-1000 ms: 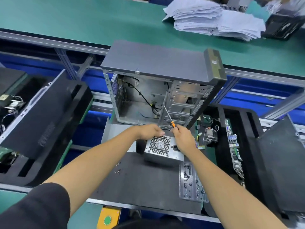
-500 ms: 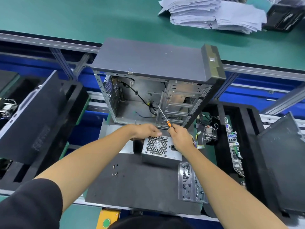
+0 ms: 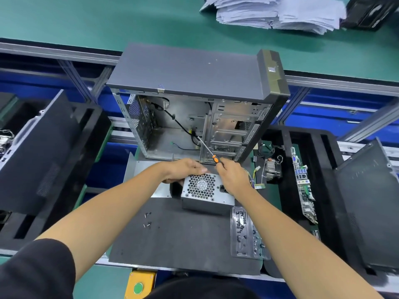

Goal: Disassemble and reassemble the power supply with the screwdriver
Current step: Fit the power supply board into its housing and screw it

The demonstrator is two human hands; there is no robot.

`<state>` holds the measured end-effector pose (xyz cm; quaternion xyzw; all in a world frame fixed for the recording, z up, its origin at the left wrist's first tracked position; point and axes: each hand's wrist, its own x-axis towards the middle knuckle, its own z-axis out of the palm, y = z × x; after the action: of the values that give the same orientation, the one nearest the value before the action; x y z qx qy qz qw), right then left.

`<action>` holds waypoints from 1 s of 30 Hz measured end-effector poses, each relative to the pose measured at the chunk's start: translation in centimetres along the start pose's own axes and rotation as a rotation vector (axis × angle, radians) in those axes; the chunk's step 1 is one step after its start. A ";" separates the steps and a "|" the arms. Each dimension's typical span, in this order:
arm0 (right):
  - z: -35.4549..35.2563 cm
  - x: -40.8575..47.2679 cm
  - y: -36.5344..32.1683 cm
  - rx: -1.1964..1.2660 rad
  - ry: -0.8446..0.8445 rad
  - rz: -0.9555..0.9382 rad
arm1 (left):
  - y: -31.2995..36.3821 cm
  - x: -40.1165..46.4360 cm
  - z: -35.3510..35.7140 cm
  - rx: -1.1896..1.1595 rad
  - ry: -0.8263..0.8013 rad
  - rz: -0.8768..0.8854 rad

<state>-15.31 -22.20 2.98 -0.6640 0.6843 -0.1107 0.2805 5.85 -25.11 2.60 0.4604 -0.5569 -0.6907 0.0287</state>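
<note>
A silver power supply [image 3: 207, 192] with a honeycomb fan grille stands on the dark foam mat [image 3: 185, 238] in front of the open computer case [image 3: 194, 108]. My left hand [image 3: 183, 170] grips its top left edge. My right hand [image 3: 234, 176] holds a screwdriver [image 3: 208, 151] with an orange collar, its thin shaft pointing up and left toward the case interior. The handle is hidden in my fist. Several small screws [image 3: 147, 219] lie loose on the mat to the left.
A clear plastic I/O plate [image 3: 245, 231] lies on the mat's right. A motherboard [image 3: 303, 186] and a heatsink [image 3: 273, 169] sit in the black tray at right. Black side panels [image 3: 371, 201] flank both sides. A paper stack [image 3: 274, 11] lies on the green table behind.
The hands stay on the power supply with the screwdriver raised. The view has shifted slightly, so the case appears a little further left in the frame.
</note>
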 end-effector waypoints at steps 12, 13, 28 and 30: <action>0.1 0.1 0.1 -0.028 0.004 -0.015 | -0.3 0.2 0.2 0.090 0.007 0.025; 0.1 0.1 0.1 -0.035 0.004 -0.018 | -0.2 0.1 0.2 0.096 0.008 0.027; 0.0 0.2 0.2 0.021 -0.028 -0.040 | -0.4 -0.4 0.4 0.127 0.158 -0.052; 0.1 0.2 0.2 0.036 -0.025 -0.038 | -0.4 -0.4 0.4 0.141 0.170 -0.057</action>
<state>-15.42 -22.39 2.74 -0.6728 0.6660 -0.1201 0.2989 5.94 -24.45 2.53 0.5340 -0.5862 -0.6088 0.0237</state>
